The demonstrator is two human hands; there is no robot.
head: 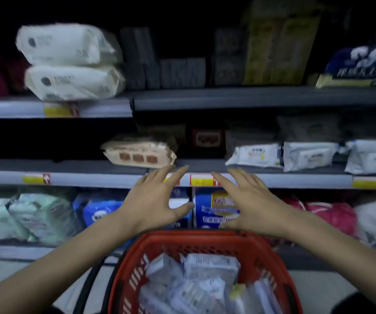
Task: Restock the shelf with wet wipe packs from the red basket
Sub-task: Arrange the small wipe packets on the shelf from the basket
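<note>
Most restocking seems left: red basket [205, 237] heaped with wet wipe packs [207, 277], left hand [154, 200] and right hand [249, 201] splayed empty near the shelf [92, 178] front edge

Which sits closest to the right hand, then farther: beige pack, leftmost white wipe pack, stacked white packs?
1. Leftmost white wipe pack, just above right hand.
2. Beige pack, same shelf, leftward.
3. Stacked white packs, top shelf, far left.
</note>
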